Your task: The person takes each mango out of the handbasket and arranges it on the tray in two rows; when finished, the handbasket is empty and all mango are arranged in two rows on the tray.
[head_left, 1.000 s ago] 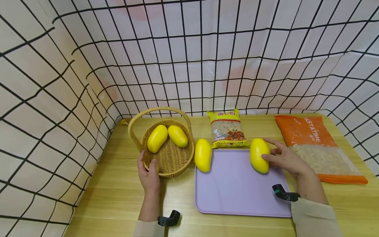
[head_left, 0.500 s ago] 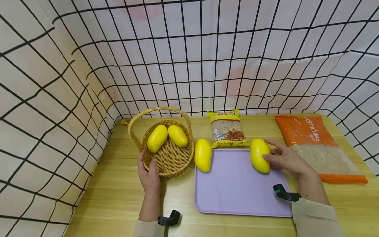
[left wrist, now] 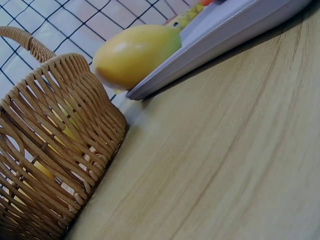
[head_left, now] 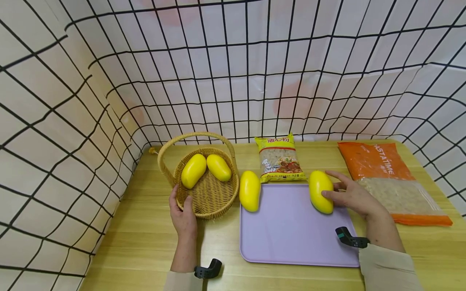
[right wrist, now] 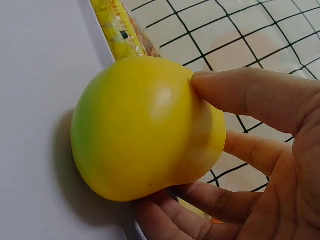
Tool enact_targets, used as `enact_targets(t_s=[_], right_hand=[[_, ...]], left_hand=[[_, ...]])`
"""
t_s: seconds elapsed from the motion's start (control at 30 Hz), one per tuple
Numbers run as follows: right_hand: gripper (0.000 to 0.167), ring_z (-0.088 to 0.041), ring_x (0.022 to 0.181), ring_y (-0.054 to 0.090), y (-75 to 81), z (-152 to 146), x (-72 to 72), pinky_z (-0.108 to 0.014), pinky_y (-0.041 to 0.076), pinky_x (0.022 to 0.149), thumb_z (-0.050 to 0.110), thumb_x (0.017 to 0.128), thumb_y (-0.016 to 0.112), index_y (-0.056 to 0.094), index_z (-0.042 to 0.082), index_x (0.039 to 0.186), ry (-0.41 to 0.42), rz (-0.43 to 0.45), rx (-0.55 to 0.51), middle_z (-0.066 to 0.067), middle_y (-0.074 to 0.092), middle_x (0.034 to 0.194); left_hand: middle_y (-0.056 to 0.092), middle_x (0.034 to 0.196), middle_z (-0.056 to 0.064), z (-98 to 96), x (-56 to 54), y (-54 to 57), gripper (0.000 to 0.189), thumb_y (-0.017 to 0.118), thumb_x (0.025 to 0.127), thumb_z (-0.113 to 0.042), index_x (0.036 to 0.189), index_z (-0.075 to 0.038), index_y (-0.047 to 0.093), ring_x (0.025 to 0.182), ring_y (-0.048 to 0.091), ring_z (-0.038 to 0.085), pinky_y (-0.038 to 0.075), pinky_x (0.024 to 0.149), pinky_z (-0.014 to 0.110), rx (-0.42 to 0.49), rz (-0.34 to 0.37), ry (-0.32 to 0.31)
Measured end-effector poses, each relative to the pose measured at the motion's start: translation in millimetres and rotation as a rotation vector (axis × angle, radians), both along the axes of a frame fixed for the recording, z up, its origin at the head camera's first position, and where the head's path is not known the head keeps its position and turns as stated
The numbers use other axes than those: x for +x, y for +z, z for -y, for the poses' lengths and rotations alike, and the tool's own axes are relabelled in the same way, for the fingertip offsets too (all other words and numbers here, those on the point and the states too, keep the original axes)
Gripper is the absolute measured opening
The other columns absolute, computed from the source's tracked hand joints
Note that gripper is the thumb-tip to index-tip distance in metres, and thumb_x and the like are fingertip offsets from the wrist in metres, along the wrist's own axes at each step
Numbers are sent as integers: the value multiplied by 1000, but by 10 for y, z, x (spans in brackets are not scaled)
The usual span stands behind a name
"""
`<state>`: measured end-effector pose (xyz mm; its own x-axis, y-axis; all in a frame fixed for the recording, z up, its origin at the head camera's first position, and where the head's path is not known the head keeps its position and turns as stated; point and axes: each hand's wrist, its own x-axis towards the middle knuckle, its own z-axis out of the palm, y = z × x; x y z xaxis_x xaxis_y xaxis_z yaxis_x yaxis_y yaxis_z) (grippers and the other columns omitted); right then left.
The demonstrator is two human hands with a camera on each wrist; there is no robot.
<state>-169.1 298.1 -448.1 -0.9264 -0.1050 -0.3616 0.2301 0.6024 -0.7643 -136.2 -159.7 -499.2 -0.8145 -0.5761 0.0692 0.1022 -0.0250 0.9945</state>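
A yellow mango [head_left: 321, 192] lies over the right part of the lilac tray [head_left: 291, 246]. My right hand [head_left: 351, 196] holds it from the right; the right wrist view shows the thumb and fingers around the end of the mango [right wrist: 145, 130]. At the left, my left hand [head_left: 183, 216] holds the near left rim of a wicker basket [head_left: 209, 206], its thumb at the rim. Inside the basket are two mangoes, a left mango [head_left: 193, 171] and a right mango [head_left: 219, 167]. Another mango [head_left: 249, 190] rests on the tray's left edge, beside the basket.
Behind the tray lies a yellow packet of pasta [head_left: 280, 157]. An orange-topped bag of pasta [head_left: 395, 182] lies at the right, beyond my right hand. The basket's tall handle [head_left: 196, 133] arches over its back. A white cloth with a black grid [head_left: 236, 89] encloses the wooden table.
The right hand and its mango have shifted very slightly to the right. The left hand and the basket stay in place.
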Motion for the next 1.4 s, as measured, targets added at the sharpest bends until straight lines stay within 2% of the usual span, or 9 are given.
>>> enact_targets(t_s=[0.2, 0.6, 0.73, 0.83, 0.93, 1.03, 1.2, 1.3, 1.4], right_hand=[[91, -32, 107, 60, -18, -3, 1, -29, 52, 81, 48, 94, 70, 20, 19, 164, 0, -7, 20, -33, 42, 142], [91, -36, 112, 57, -21, 7, -4, -28, 50, 81, 49, 93, 70, 20, 21, 164, 15, -13, 28, -31, 39, 144], [93, -35, 112, 60, -11, 4, -3, -34, 51, 85, 50, 93, 69, 18, 22, 165, 15, -1, 35, -32, 37, 148], [94, -34, 111, 62, 18, 5, 13, -43, 52, 90, 52, 93, 69, 17, 21, 165, 17, -3, 51, -33, 36, 150], [97, -34, 109, 64, 64, 10, 33, -48, 51, 90, 54, 92, 69, 15, 21, 165, 15, -12, 68, -33, 35, 153], [99, -42, 116, 61, 116, 10, 56, -52, 54, 89, 56, 92, 68, 12, 19, 166, 14, -30, 99, -34, 33, 156], [102, -56, 134, 41, 282, 50, 124, -68, 49, 94, 60, 91, 66, 10, 19, 166, 24, -88, 212, -34, 31, 158], [100, -56, 136, 39, 415, 141, 188, -72, 46, 95, 59, 92, 67, 13, 20, 166, 37, -140, 250, -31, 32, 159], [96, -55, 136, 40, 535, 280, 266, -72, 47, 95, 54, 92, 69, 18, 19, 165, 57, -183, 237, -29, 34, 159]], left_hand=[[39, 161, 9, 0, -1, -5, 52, 55, 99, -6, 150, -12, 47, 153, 30, 28, 23, 126, 49, -1, 17, -7], [38, 162, 8, 5, 9, 2, 53, 56, 99, -8, 150, -14, 46, 153, 28, 26, 21, 127, 48, -8, 31, -7], [38, 162, 8, 11, 10, -3, 53, 56, 99, -8, 151, -14, 46, 154, 27, 27, 20, 127, 48, -12, 32, -11], [38, 162, 8, 11, 8, -3, 53, 56, 99, -8, 151, -14, 46, 154, 27, 27, 20, 127, 48, -14, 30, -12], [38, 162, 8, 8, 2, 1, 53, 55, 99, -7, 151, -13, 46, 153, 29, 27, 21, 127, 48, -13, 24, -13], [39, 162, 8, 8, -4, 0, 53, 55, 99, -7, 151, -13, 46, 153, 30, 27, 23, 127, 48, -12, 21, -15], [38, 162, 8, 9, -1, -2, 53, 55, 100, -7, 151, -13, 46, 153, 30, 26, 23, 126, 48, -10, 26, -17], [39, 161, 8, 10, 3, -2, 53, 55, 100, -7, 151, -12, 45, 152, 30, 27, 24, 126, 48, -7, 27, -17], [40, 161, 8, 8, 5, -1, 52, 55, 100, -6, 151, -12, 45, 151, 32, 26, 26, 125, 48, -3, 24, -17]])
